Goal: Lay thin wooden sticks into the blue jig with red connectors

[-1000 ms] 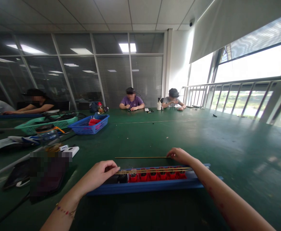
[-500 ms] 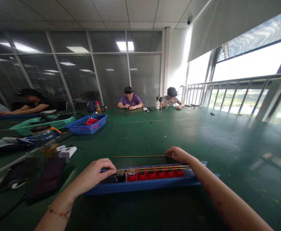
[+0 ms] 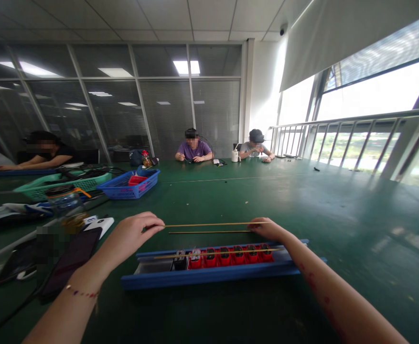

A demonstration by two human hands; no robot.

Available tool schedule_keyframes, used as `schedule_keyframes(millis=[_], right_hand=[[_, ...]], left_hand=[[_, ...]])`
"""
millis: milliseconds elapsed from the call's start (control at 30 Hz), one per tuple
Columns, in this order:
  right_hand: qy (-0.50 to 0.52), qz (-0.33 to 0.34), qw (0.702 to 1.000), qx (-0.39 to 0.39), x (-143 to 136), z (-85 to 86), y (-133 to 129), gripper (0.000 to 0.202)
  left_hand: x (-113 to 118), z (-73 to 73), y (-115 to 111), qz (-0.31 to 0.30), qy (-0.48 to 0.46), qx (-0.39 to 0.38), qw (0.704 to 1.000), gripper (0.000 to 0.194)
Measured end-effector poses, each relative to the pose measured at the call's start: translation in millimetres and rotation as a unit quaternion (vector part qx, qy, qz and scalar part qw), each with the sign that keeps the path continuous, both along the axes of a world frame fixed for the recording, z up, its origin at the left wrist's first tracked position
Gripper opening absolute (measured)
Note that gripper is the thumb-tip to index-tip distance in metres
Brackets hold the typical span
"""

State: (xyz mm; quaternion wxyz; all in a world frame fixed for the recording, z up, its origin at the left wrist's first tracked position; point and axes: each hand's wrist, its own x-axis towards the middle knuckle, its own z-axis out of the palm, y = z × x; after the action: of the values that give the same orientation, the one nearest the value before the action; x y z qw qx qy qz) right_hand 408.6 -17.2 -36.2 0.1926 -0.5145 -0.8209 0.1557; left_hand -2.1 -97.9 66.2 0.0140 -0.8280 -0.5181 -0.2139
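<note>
My left hand pinches the left end of a thin wooden stick, held level above the green table. At that stick's right end is my right hand, its fingers drawn together; what they grip is too small to make out. Just below, a second thin stick lies on the table, its right end by my right hand. Nearer me sits a long blue tray with several red cups and one black cup. Another stick rests lengthwise across the cups.
On the left are a phone, a lidded jar, a green basket and a blue basket with red pieces. Across the table sit two people; another person works at the far left.
My left hand has moved up and away from the tray, lifting one stick off it. One stick stays across the cups. My right hand has hardly moved.
</note>
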Motion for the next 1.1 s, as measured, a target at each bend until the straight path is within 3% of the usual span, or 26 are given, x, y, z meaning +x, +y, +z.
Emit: schedule_keyframes(millis=[167,433,600,700,800,967,1100], right_hand=[[0.059,-0.071,0.995,-0.040,1.1,1.2,0.1,0.033],[0.006,0.032,0.999,-0.039,-6.5,8.4,-9.0,0.031],[-0.062,0.019,0.998,0.020,-12.3,6.8,-3.7,0.022],[-0.087,0.002,0.996,0.037,-14.7,5.7,-1.5,0.022],[-0.090,-0.004,0.995,0.045,-14.9,5.5,-1.4,0.023],[-0.095,-0.003,0.994,0.057,-14.1,6.3,-3.6,0.027],[-0.107,0.008,0.992,0.061,-15.0,7.5,-5.9,0.028]], left_hand=[[-14.2,-21.1,26.8,-0.001,0.029,-0.083,0.996,0.025],[-2.7,-58.3,59.0,-0.001,0.017,-0.191,0.981,0.018],[5.9,-67.2,71.4,0.008,0.016,-0.184,0.983,0.017],[10.8,-65.4,70.8,0.009,0.014,-0.173,0.985,0.018],[18.4,-53.3,58.0,0.001,-0.006,-0.165,0.986,0.024],[30.5,-20.2,9.9,-0.038,-0.038,-0.178,0.983,0.034],[28.7,-12.5,-25.3,-0.053,-0.017,-0.207,0.977,0.027]])
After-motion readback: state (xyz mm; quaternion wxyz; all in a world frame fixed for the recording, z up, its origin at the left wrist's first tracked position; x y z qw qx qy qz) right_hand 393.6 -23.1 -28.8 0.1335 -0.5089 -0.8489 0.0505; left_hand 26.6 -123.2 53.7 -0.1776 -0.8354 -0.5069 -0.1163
